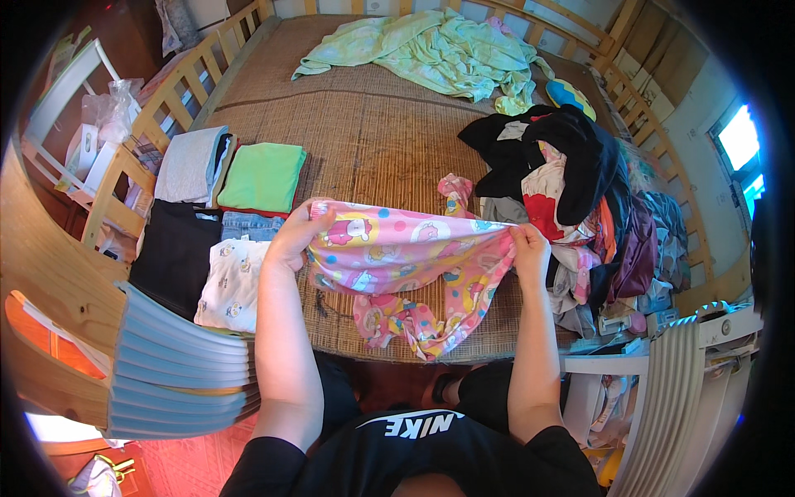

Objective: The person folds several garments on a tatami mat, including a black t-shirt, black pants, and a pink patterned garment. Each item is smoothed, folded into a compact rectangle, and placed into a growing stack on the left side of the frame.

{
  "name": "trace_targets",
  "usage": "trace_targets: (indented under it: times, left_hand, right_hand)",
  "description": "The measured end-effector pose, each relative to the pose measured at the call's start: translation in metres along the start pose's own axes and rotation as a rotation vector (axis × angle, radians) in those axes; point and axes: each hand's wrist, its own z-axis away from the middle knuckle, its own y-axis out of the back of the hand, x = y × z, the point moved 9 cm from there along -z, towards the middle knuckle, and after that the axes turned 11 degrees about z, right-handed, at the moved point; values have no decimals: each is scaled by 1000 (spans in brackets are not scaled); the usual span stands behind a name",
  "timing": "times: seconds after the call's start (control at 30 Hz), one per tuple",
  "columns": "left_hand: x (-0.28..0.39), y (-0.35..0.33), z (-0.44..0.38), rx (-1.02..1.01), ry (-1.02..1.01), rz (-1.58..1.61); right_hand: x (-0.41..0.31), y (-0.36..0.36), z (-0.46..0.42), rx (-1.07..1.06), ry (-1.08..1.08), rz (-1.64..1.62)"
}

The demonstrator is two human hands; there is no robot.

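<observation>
A pink garment with a cartoon print (397,248) hangs stretched between my two hands above the woven bed mat (372,143). My left hand (297,236) grips its left end, where a gathered edge shows. The opposite upper corner is pinched in my right hand (529,248). Its lower folds droop onto the mat near the bed's front edge, and another pink printed piece (456,189) pokes out behind it; I cannot tell whether it belongs to the same garment. Beside my left forearm lies a folded white printed garment (230,282).
Left stand folded stacks: a grey garment (189,164), a green one (264,177), black clothing (174,251) and denim (248,225). A loose clothes heap (571,180) fills the right side. A crumpled green blanket (428,53) lies at the back. Wooden rails (199,81) border the bed.
</observation>
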Motion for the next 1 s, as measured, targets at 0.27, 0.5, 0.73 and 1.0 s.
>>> trace_targets:
  times: [0.27, 0.5, 0.73, 1.0]
  left_hand:
    - [-3, -4, 2, -178, -35, -253]
    - [10, 14, -13, 51, -333, -350]
    - [23, 12, -9, 165, -475, -374]
    - [-14, -11, 7, -158, 71, -308]
  right_hand:
    - [6, 16, -8, 95, 32, -8]
    - [4, 6, -4, -2, -11, -18]
    - [9, -12, -2, -142, -38, -16]
    - [22, -65, 56, -1034, -72, 97]
